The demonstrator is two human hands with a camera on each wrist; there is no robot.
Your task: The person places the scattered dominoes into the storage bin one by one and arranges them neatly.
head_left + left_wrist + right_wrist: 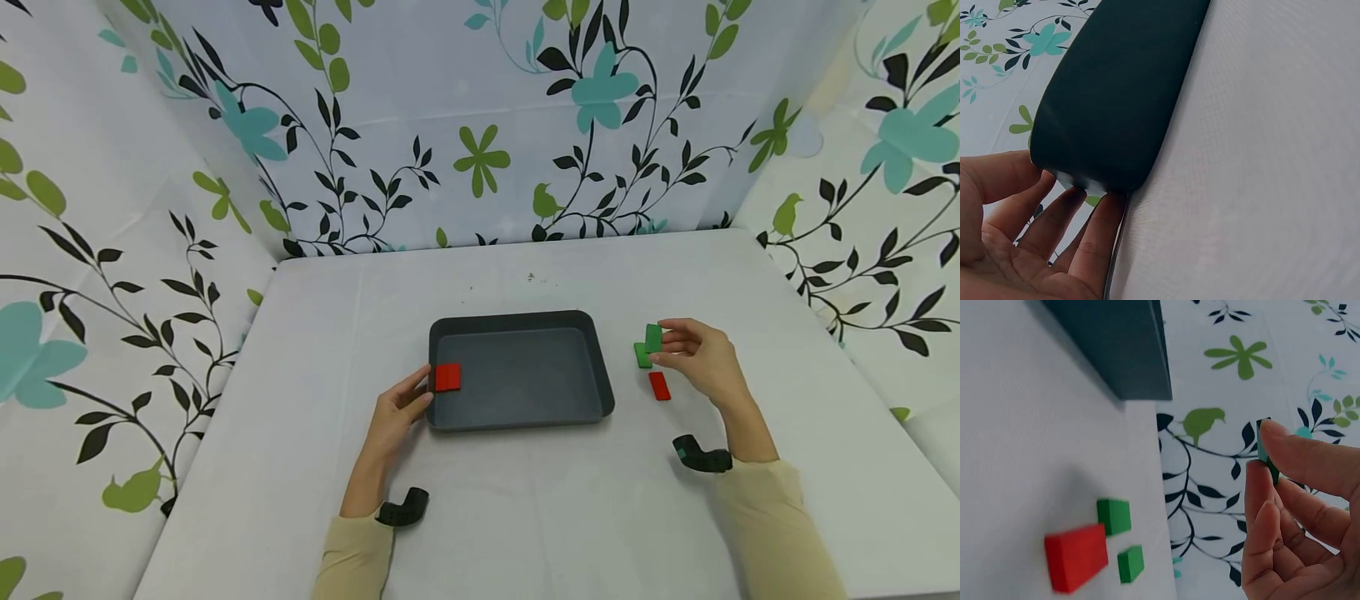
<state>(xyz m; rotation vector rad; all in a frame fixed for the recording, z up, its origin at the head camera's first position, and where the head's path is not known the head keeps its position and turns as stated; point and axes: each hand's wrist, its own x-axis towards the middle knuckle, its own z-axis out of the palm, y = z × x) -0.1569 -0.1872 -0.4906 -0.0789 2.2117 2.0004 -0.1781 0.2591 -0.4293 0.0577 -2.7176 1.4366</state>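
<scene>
The dark grey tray (521,425) lies on the white table, with red blocks (447,377) side by side inside at its left end. My left hand (397,408) touches the tray's left end; up close in the left wrist view, the fingertips (1110,203) and thumb rest against its outer wall. To the right of the tray, my right hand (697,358) pinches a green block (654,338) between thumb and fingers, above the table. Under it lie two green blocks (1114,516) and a red block (660,386), seen apart in the right wrist view.
Floral cloth (480,158) hangs behind the table and along both sides. White cloth (525,500) covers the tabletop. Each forearm, in a beige sleeve (776,525), carries a black wrist camera (701,456).
</scene>
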